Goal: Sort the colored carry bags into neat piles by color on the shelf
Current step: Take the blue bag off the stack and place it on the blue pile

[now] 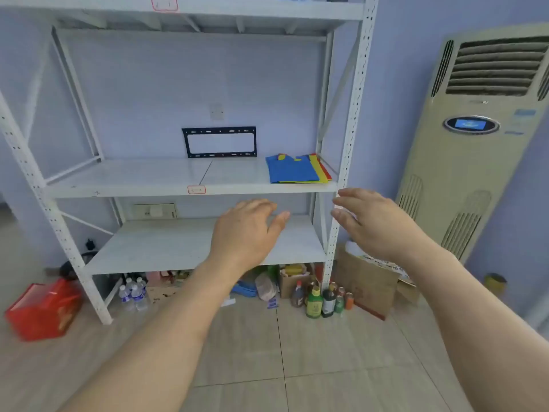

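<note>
1 white metal shelving rack (353,114) fills most of the view, standing against a pale blue wall. Right of it stands a tall cream floor air conditioner (472,150) with a small blue display. Both bare forearms reach forward from the bottom of the view toward the rack. The left hand (246,230) hovers in front of the lower shelf board (166,248), fingers straight and loosely together, its grip open and holding nothing. The right hand (374,221) is raised just in front of the rack's right front post, below the middle shelf's edge, fingers relaxed and spread, its grip likewise open and empty. The stack of colored carry bags (292,171) lies flat at the right end of the middle shelf (133,179), apart from both hands: a blue bag on top, with yellow and red edges showing at its right side. A black rectangular metal frame (219,141) leans on the wall behind that shelf. On the tiled floor sit a red box (44,307) at left, a cardboard box (368,283) at right, water bottles (133,295) and several sauce bottles (320,298) under the rack.
</note>
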